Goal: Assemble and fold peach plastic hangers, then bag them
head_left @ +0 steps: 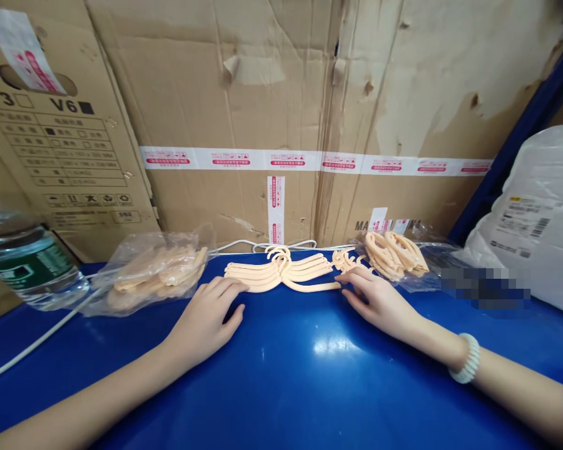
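While the left hand [211, 312] lies unclenched, grip unclear in the right hand [375, 297], plastic bags [154, 272] flank the hangers [281, 274].

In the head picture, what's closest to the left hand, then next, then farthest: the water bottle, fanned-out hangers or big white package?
1. Fanned-out hangers: right by the left hand's fingertips.
2. Water bottle: over at the left edge.
3. Big white package: way across on the right.

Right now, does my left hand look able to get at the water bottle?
Probably yes, though not straight along the table: the clear plastic bag lies between your left hand and the water bottle. Going over or around it looks possible, minding the white cable in front.
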The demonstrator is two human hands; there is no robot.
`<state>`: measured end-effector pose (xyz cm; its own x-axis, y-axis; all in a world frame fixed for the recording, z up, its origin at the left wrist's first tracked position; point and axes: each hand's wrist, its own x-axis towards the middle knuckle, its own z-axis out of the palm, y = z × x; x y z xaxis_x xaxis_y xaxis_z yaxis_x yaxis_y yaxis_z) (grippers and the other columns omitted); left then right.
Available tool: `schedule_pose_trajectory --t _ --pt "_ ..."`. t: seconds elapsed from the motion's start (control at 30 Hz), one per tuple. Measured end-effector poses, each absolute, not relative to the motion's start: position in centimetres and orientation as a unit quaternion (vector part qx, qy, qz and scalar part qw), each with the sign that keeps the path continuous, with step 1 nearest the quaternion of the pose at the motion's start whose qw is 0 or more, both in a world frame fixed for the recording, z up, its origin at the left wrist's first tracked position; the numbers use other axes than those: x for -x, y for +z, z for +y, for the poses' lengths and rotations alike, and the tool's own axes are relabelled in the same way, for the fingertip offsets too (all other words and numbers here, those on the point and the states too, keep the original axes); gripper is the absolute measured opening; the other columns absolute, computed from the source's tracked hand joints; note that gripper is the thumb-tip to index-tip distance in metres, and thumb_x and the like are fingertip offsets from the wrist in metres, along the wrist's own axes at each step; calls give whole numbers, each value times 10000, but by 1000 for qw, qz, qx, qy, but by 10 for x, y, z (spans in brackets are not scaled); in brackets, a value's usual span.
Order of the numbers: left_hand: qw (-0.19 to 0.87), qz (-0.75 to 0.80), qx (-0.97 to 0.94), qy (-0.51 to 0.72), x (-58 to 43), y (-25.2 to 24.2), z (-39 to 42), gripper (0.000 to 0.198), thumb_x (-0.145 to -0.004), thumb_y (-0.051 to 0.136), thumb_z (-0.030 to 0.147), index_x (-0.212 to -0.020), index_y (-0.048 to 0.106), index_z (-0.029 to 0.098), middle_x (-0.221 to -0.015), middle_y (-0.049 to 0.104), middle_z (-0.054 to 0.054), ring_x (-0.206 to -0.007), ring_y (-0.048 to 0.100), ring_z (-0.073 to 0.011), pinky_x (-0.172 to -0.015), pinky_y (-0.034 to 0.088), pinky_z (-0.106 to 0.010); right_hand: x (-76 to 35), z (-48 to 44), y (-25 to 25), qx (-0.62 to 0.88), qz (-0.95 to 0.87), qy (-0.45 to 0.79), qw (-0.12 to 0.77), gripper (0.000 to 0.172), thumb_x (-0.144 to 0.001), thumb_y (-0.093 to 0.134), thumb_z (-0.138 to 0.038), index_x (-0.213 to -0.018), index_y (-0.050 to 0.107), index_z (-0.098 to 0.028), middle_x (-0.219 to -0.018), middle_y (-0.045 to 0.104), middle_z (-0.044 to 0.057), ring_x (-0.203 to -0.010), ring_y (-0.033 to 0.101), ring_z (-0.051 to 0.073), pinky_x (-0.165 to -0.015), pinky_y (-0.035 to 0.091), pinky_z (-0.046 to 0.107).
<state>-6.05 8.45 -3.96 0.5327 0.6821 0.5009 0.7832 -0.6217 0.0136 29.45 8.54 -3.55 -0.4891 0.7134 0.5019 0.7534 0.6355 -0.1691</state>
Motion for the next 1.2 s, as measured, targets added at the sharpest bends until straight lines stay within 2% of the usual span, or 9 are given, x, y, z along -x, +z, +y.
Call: schedule_pose_trajectory --t 0.23,0.43,0.73,0.83,1.03,1.2 --pt "95 -424 865 -252 60 -41 84 304 -938 451 242 -1177 614 149 -1172 681 -124 -1122 597 -304 -943 491 -499 -299 89 -42 429 -861 -33 270 222 -943 462 -187 -1086 631 -176 -1006 672 119 -873 658 237 -757 561 380" --pt "98 -407 876 -239 62 -45 87 354 -950 439 279 -1257 597 200 -1305 652 -111 -1237 569 -299 -1064 421 -542 -299 89 -38 430 -857 -47 278 217 -935 473 -200 -1066 645 -190 -967 698 109 -848 672 233 -754 569 374" --pt "93 -399 880 -239 62 -46 88 377 -956 432 300 -1269 605 180 -1288 661 -133 -1222 586 -301 -1056 438 -532 -354 121 -14 447 -826 -142 314 227 -934 482 -250 -978 689 -171 -935 718 140 -892 665 299 -827 525 495" --pt "95 -401 879 -239 62 -46 88 375 -956 431 299 -1263 608 177 -1274 668 -134 -1204 598 -302 -1047 443 -532 -359 123 -11 435 -838 -147 297 224 -929 504 -270 -964 705 -176 -929 719 134 -933 650 309 -873 506 522" --pt "101 -402 879 -235 62 -45 88 381 -959 414 293 -1266 605 173 -1276 668 -143 -1204 600 -311 -1034 449 -546 -356 122 -15 373 -902 -115 185 283 -943 460 -193 -1061 718 -192 -1046 730 121 -1027 624 302 -938 495 519" --pt "95 -402 880 -236 61 -45 88 379 -959 416 296 -1269 603 182 -1280 666 -137 -1206 598 -310 -1036 451 -536 -359 123 -14 351 -915 -102 172 327 -957 420 -184 -1068 727 -191 -1051 728 113 -1008 638 278 -921 516 473"
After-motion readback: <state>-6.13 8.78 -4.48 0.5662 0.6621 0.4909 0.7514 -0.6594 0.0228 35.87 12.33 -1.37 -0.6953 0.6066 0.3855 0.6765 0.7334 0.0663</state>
